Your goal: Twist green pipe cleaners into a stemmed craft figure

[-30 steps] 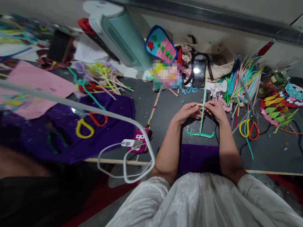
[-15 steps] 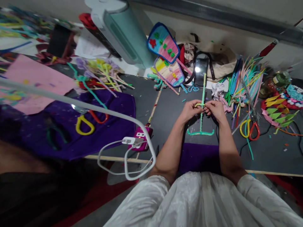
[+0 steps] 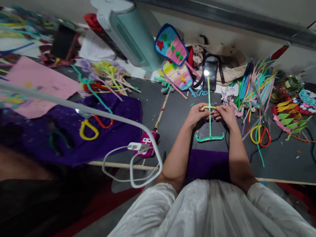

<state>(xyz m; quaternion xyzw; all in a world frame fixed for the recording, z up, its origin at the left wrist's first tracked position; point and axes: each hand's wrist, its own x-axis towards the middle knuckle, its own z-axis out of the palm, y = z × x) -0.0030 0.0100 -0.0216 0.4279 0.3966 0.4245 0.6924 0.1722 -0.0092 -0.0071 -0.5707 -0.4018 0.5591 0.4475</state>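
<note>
A long green pipe-cleaner stem stands out from me over the table, with a curved green crosspiece at its near end and a yellowish far tip. Across its middle lies a short yellow pipe cleaner. My left hand is closed around the stem's left side, thumb and fingers pinching where the pieces cross. On the other side my right hand is closed too, its fingertips pinching by the yellow piece's right end. Fingers partly hide the crossing.
Yellow-and-red scissors and a bundle of pipe cleaners are at right. A phone lies beyond my hands. To the left are a purple power adapter, a white cable, other scissors and pliers. Another person's arm shows at far left.
The stem's far tip has swung slightly left. More of the yellow pipe cleaner now shows across the stem between my fingers, and my right hand has shifted a little to the right.
</note>
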